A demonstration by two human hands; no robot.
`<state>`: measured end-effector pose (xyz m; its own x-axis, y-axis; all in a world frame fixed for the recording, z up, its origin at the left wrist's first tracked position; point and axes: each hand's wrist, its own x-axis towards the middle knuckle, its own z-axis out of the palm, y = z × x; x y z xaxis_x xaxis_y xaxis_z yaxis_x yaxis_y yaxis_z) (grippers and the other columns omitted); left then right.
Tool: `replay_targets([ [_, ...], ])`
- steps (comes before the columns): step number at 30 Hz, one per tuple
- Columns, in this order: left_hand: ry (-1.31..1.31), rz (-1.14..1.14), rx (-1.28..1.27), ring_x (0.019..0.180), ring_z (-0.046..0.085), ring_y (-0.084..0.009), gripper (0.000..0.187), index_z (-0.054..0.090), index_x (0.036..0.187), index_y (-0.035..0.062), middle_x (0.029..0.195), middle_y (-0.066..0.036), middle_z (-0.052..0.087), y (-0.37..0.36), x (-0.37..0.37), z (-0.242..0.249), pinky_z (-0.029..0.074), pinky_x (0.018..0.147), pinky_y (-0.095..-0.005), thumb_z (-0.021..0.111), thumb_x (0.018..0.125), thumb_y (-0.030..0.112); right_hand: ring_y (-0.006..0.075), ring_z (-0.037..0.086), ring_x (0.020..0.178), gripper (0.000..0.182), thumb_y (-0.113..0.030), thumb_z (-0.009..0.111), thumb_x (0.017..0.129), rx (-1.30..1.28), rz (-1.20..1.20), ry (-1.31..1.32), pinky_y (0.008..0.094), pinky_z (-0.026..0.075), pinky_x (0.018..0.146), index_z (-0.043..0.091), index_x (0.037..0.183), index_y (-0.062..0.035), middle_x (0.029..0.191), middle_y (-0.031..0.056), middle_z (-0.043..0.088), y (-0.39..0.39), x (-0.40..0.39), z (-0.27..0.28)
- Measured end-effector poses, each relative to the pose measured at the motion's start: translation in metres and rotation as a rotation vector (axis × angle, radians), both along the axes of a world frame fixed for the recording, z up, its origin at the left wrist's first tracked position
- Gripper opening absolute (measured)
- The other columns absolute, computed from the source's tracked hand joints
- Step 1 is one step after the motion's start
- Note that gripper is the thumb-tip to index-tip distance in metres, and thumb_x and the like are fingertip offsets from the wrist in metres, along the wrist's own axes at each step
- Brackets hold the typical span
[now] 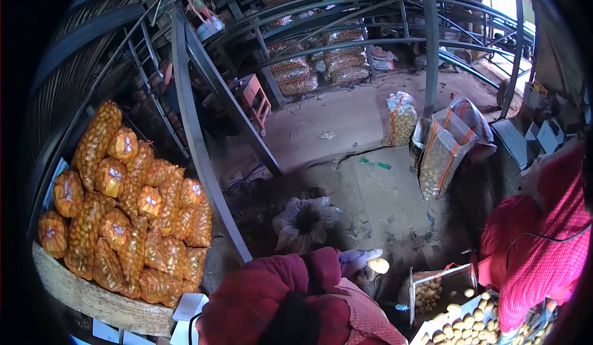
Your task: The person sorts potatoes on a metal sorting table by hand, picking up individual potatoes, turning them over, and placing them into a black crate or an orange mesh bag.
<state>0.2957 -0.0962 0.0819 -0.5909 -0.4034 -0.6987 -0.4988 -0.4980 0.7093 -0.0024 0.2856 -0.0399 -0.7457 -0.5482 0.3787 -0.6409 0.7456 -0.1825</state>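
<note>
In the lower middle of the head view, my left hand (359, 261) reaches to the right from a maroon sleeve (324, 269). It wears a pale glove, and its fingers are closed on a pale yellow potato (378, 265). Just below and right of it stands a crate (412, 295) with potatoes inside. Many loose potatoes (460, 326) lie on a light-coloured surface at the bottom right. My right hand does not show; pink patterned cloth (364, 311) and the frame's lower edge cover that area.
A co-worker in red (537, 221) bends over the potatoes at right. Filled orange net sacks (136, 209) are stacked at left beside a metal post (204, 141). Clear bags of potatoes (441, 159) stand on the floor; a crumpled bag (306, 218) lies ahead. Metal railings cross the back.
</note>
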Motion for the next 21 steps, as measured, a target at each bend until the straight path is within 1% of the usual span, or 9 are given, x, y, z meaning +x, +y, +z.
replay_targets([
  [5,-0.008,0.066,0.121,0.045,0.050,-0.0139,0.060,0.063,0.096,0.0071,0.066,-0.005,0.062,-0.003,-0.007,-0.012,0.042,0.046,-0.0290,0.033,0.098,0.058,0.0373,0.054,0.098,0.053,-0.049,0.062,0.086,0.012,-0.002,-0.048,0.0517,0.041,0.079,0.062,0.124,-0.0118,0.119,0.0181,0.061,-0.010,0.005,0.003],
  [7,-0.021,0.005,0.185,0.045,0.050,-0.0138,0.060,0.064,0.096,0.0068,0.066,-0.005,0.062,-0.003,-0.010,-0.027,0.042,0.045,-0.0283,0.034,0.097,0.059,0.0373,0.053,0.101,0.054,-0.049,0.062,0.086,0.015,-0.022,-0.067,0.0514,0.040,0.081,0.061,0.125,-0.0109,0.120,0.0188,0.060,-0.005,0.011,0.004],
  [9,-0.013,-0.031,0.062,0.044,0.049,-0.0131,0.060,0.065,0.096,0.0067,0.065,-0.005,0.061,-0.001,-0.015,-0.020,0.041,0.043,-0.0267,0.034,0.097,0.059,0.0374,0.052,0.104,0.055,-0.048,0.063,0.086,0.014,-0.045,-0.081,0.0510,0.040,0.084,0.060,0.126,-0.0100,0.122,0.0194,0.059,0.002,0.016,0.004],
  [11,-0.027,-0.078,0.097,0.045,0.050,-0.0124,0.061,0.065,0.096,0.0075,0.065,-0.004,0.061,-0.004,-0.019,-0.018,0.041,0.045,-0.0260,0.034,0.097,0.059,0.0375,0.051,0.106,0.056,-0.048,0.063,0.086,0.004,-0.071,-0.086,0.0507,0.039,0.086,0.059,0.127,-0.0091,0.123,0.0201,0.058,0.009,0.022,0.005],
  [14,0.060,-0.223,0.031,0.052,0.052,-0.0121,0.068,0.066,0.112,0.0068,0.068,-0.003,0.060,-0.011,-0.023,-0.024,0.045,0.053,-0.0281,0.029,0.098,0.062,0.0376,0.050,0.110,0.058,-0.047,0.063,0.086,-0.005,-0.130,-0.093,0.0503,0.038,0.090,0.057,0.128,-0.0078,0.126,0.0210,0.056,0.028,0.027,0.005],
  [15,0.065,-0.258,0.033,0.052,0.052,-0.0121,0.068,0.066,0.112,0.0068,0.068,-0.003,0.060,-0.011,-0.027,-0.023,0.045,0.053,-0.0281,0.029,0.098,0.062,0.0376,0.049,0.111,0.059,-0.047,0.063,0.086,-0.012,-0.159,-0.093,0.0501,0.038,0.091,0.057,0.129,-0.0073,0.126,0.0213,0.056,0.034,0.030,0.007],
  [18,0.081,-0.401,-0.069,0.054,0.046,-0.0099,0.080,0.057,0.131,0.0013,0.075,-0.002,0.059,-0.004,-0.043,-0.005,0.041,0.055,-0.0261,0.028,0.096,0.066,0.0377,0.047,0.115,0.060,-0.046,0.063,0.086,-0.021,-0.291,-0.082,0.0496,0.036,0.094,0.055,0.130,-0.0060,0.129,0.0223,0.054,0.072,0.053,0.008],
  [19,0.091,-0.372,-0.122,0.055,0.050,-0.0097,0.068,0.064,0.116,0.0020,0.069,-0.002,0.059,0.004,-0.047,0.000,0.043,0.055,-0.0266,0.028,0.101,0.058,0.0378,0.047,0.117,0.061,-0.046,0.063,0.086,-0.024,-0.335,-0.071,0.0495,0.036,0.096,0.055,0.130,-0.0055,0.130,0.0226,0.053,0.083,0.063,0.010],
  [21,0.221,-0.474,-0.087,0.057,0.048,-0.0082,0.065,0.064,0.116,0.0010,0.072,-0.001,0.059,0.005,-0.059,0.007,0.044,0.059,-0.0245,0.031,0.101,0.056,0.0379,0.046,0.119,0.062,-0.045,0.063,0.086,-0.026,-0.432,-0.072,0.0492,0.035,0.098,0.054,0.131,-0.0046,0.131,0.0233,0.052,0.111,0.086,0.012],
])
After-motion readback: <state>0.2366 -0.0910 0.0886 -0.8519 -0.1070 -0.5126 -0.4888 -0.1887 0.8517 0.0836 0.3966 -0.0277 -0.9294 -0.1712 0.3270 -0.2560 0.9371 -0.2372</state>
